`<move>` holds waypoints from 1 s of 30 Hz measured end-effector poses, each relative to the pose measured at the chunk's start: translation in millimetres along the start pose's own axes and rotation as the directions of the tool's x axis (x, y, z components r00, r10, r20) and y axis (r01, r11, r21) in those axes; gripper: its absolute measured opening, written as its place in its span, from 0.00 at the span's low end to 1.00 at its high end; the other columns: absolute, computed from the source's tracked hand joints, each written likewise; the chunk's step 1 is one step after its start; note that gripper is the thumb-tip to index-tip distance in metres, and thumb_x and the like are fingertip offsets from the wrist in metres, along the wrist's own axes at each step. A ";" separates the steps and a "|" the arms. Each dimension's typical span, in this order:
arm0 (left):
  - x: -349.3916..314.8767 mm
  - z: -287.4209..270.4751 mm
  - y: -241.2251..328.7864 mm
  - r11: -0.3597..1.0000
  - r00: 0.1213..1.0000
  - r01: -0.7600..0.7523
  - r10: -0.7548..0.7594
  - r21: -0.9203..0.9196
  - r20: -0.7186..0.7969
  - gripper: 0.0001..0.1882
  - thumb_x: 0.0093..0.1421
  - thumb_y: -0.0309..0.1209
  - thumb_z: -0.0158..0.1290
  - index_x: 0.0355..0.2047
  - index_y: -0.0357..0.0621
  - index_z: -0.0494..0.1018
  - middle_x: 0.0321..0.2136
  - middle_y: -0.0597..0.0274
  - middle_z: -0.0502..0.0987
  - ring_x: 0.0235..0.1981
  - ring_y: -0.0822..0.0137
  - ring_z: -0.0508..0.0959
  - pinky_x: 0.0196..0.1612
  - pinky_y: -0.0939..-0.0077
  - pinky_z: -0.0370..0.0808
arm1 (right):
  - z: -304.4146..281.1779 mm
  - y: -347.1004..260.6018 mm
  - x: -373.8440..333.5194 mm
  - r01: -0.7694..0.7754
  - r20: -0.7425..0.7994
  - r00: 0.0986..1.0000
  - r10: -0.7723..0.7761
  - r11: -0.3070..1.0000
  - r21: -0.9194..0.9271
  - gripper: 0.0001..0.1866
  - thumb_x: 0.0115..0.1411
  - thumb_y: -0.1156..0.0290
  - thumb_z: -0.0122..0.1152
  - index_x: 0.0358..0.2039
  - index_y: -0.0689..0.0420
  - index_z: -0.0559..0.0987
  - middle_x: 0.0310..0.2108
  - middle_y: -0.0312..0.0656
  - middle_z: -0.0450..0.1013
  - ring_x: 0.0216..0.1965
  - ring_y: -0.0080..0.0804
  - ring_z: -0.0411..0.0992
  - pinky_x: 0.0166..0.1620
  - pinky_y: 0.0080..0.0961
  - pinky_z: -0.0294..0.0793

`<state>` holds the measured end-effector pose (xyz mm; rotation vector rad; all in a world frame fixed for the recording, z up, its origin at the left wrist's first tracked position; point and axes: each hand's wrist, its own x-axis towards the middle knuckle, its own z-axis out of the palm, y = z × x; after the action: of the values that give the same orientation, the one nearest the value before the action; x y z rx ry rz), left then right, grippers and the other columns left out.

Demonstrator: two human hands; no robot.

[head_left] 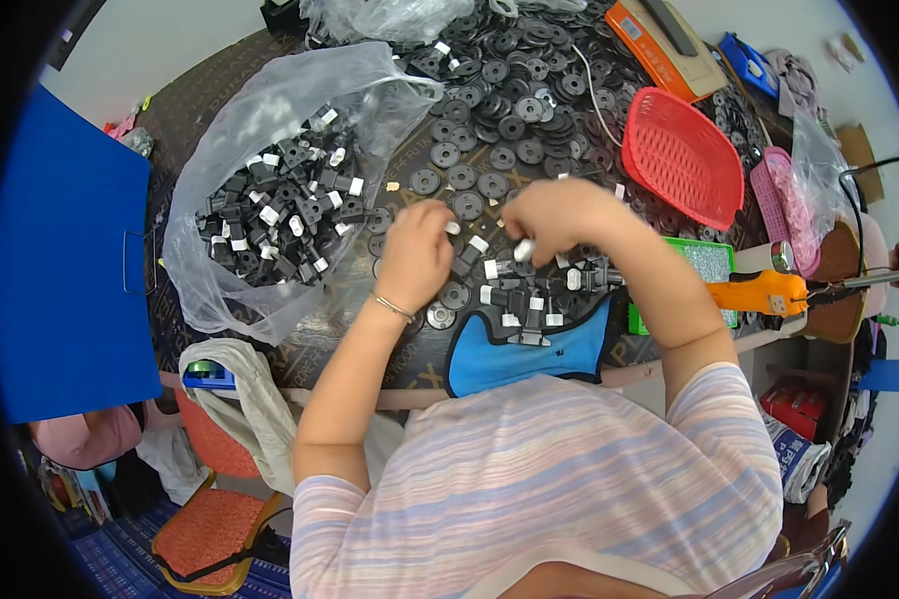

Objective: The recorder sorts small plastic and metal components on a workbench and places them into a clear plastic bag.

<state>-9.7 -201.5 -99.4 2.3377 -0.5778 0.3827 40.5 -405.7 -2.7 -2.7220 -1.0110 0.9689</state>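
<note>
My left hand [416,252] is closed above the dark table, and a small white plastic piece [452,228] shows at its fingertips. To its right, my right hand [566,216] is curled and slightly blurred, with a white-ended plastic piece [523,250] at its thumb and fingers. The rest of both pieces is hidden. Between and below the hands lie several black plastic fittings [512,301] with white ends, some on a blue cloth pad [529,361] with black edging. Black round discs [461,178] lie just beyond my fingers.
A clear plastic bag [188,265] of similar black-and-white fittings lies at left. Discs [529,112] are heaped at the back. At right are a red basket [681,160], a green tray [711,258] and an orange electric screwdriver [754,295]. An orange box [651,50] stands behind.
</note>
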 end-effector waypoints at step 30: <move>-4.3 -32.6 -5.6 -0.203 0.760 0.296 -0.541 -0.933 0.359 0.11 0.52 0.22 0.54 0.37 0.43 0.71 0.31 0.67 0.75 0.34 0.71 0.74 0.36 0.73 0.72 | -43.6 12.4 50.4 0.233 -0.281 0.953 -0.113 0.868 0.439 0.20 0.41 0.62 0.71 0.33 0.59 0.78 0.32 0.37 0.73 0.36 0.29 0.70 0.40 0.23 0.67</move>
<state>-14.3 -174.1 -80.9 0.7897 0.1841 -0.2058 102.5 -378.5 1.6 -2.2352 -0.8279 0.7060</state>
